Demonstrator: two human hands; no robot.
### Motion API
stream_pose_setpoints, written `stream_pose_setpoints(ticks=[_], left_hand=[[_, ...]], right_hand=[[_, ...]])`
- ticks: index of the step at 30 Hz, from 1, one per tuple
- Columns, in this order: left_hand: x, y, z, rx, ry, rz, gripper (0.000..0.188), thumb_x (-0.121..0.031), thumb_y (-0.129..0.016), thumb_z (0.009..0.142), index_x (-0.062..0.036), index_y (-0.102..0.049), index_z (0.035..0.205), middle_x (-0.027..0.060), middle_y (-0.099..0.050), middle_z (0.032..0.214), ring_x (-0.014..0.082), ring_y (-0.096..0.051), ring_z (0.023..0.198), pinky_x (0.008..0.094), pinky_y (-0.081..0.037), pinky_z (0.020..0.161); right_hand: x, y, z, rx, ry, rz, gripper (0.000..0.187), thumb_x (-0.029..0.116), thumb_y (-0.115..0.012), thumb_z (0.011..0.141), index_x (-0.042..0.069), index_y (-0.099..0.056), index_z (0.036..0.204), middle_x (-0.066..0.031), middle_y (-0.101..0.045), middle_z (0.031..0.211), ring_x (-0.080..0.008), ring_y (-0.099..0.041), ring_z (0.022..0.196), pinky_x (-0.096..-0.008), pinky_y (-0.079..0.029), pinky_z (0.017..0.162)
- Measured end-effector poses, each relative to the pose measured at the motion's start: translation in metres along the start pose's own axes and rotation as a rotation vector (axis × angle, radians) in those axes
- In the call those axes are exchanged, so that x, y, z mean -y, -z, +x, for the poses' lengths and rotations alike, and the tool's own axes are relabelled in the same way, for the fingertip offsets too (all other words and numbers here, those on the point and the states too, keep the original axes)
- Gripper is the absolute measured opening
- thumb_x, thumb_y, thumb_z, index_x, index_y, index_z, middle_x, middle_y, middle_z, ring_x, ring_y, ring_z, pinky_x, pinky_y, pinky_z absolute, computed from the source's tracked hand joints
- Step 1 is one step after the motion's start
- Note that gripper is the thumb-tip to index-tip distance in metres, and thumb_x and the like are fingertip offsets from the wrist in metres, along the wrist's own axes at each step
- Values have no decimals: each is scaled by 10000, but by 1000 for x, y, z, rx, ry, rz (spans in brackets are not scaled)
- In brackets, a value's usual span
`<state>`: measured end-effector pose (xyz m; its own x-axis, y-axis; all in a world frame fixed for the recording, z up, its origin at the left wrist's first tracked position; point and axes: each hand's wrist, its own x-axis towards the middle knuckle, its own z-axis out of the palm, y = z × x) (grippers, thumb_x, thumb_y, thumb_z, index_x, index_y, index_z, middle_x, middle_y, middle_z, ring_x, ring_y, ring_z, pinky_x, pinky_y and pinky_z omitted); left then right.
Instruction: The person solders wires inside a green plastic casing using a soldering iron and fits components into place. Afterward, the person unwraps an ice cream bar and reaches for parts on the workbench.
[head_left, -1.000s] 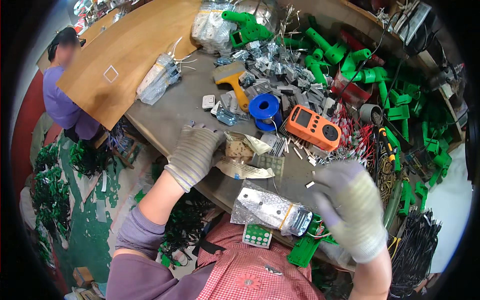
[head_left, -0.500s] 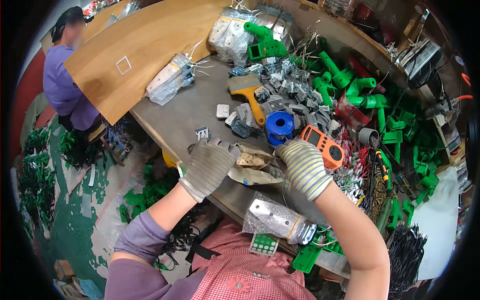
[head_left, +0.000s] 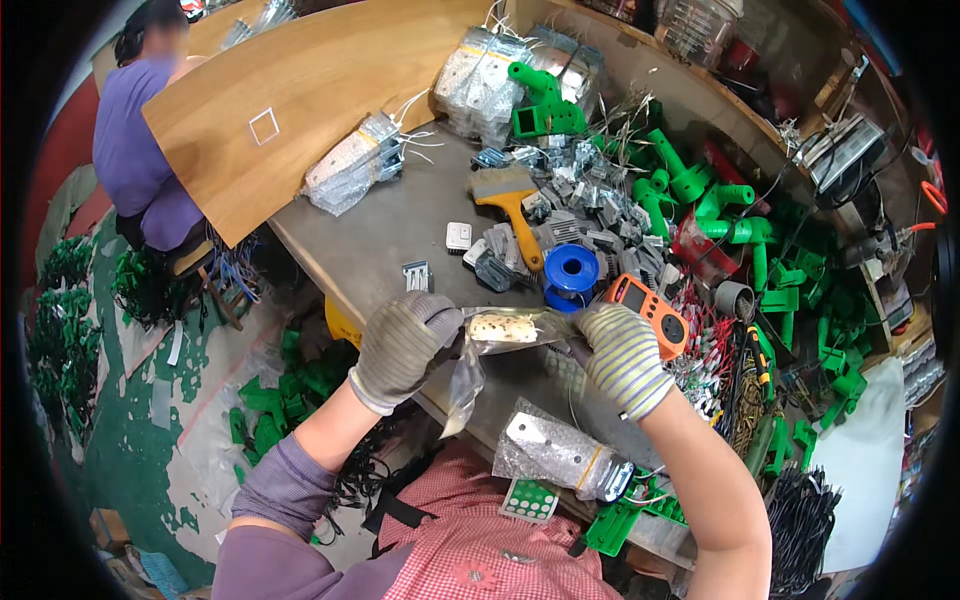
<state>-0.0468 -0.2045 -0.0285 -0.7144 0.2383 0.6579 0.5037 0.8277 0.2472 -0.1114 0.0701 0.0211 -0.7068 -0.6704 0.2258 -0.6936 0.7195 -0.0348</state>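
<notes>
A torn-open clear plastic wrapper [head_left: 463, 388] is stretched between my two gloved hands, above the near edge of the bench. Inside lies a pale, dark-speckled piece [head_left: 503, 328] that looks like food; its exact kind I cannot make out. My left hand [head_left: 405, 348], in a grey striped glove, pinches one end of the wrapper, and a loose flap hangs beside it. The other end is pinched by my right hand [head_left: 628, 358], in a paler striped glove. A blue spool [head_left: 571, 272] and an orange meter [head_left: 647, 313] stand just beyond the right hand.
A yellow-handled brush [head_left: 517, 222] lies among grey metal parts [head_left: 600, 200]. Green plastic parts [head_left: 735, 225] pile up at the right. Bubble-wrapped pieces [head_left: 560, 455] lie close to my body. Beyond the wooden board [head_left: 330, 85], a person in purple [head_left: 145, 150] sits at the far left.
The wrapper, earlier bunched and folded, is now pulled out wider between my hands, exposing more of the pale piece. A flap now hangs down. My right hand has shifted slightly right.
</notes>
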Motion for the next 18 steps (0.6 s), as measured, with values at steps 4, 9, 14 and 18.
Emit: stream_pose_setpoints(ticks=[4,9,14,18], left_hand=[[-6,14,4,-109,-5,-27,239,-140,-732,708,-69,-667,927,81,-650,902,303,-622,794,434,-507,708],[-34,80,8,-167,-93,-109,334,-121,-773,646,-67,-679,962,77,-653,958,316,-647,858,417,-525,703],[-90,155,3,-270,-191,-186,194,-271,-802,693,-131,-725,805,53,-670,936,236,-660,807,381,-518,648],[-87,175,-5,-311,-380,-287,270,-166,-721,740,-136,-693,1007,50,-684,925,278,-679,803,434,-555,652]], right_hand=[[12,29,-11,-91,37,45,229,133,-743,706,82,-658,913,-125,-641,853,-340,-631,840,-449,-505,752],[45,98,-39,-141,87,50,378,102,-785,584,96,-644,935,-77,-626,871,-295,-620,801,-419,-489,717],[91,166,-97,-354,124,122,392,236,-798,615,82,-674,953,-80,-613,783,-271,-566,650,-381,-435,599],[118,202,-107,-243,152,184,287,69,-732,679,11,-677,956,-128,-681,872,-240,-617,704,-383,-474,598]])
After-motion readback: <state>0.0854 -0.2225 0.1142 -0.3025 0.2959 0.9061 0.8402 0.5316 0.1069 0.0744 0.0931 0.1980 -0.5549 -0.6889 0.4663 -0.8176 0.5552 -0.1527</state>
